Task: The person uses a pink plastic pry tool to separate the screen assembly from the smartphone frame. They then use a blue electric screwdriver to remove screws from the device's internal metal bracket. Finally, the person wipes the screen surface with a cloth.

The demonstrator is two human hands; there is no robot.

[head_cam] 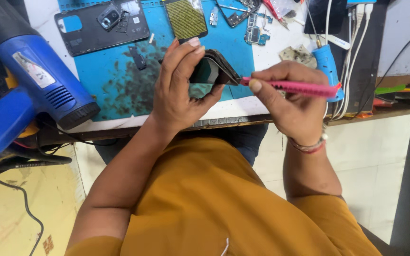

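Over the near edge of the workbench (243, 111), both hands meet on a dark phone screen panel (213, 70). Left hand (179, 90) wraps around the panel, fingers curled over its top edge, thumb pressing from below; panel held tilted, above the edge of the blue work mat (115, 76). Right hand (288, 97) pinches a pink pry tool (293, 87) between thumb and fingers, tool lying roughly level, its tip touching the panel's right edge. A beaded bracelet (309, 146) on the right wrist.

On the mat, further back: a black phone back cover (100, 28) lying flat, a yellow-green mesh-patterned rectangular part (185, 18) beside it, small circuit boards (255, 28) near the mat's far right. Mat is stained dark in the middle. At the left, a blue heat gun (34, 80) rests with its nozzle pointing toward the mat. To the right, a blue-handled tool (327, 61) and white cables (354, 42) hanging down. Person wears a mustard-yellow top (214, 204).
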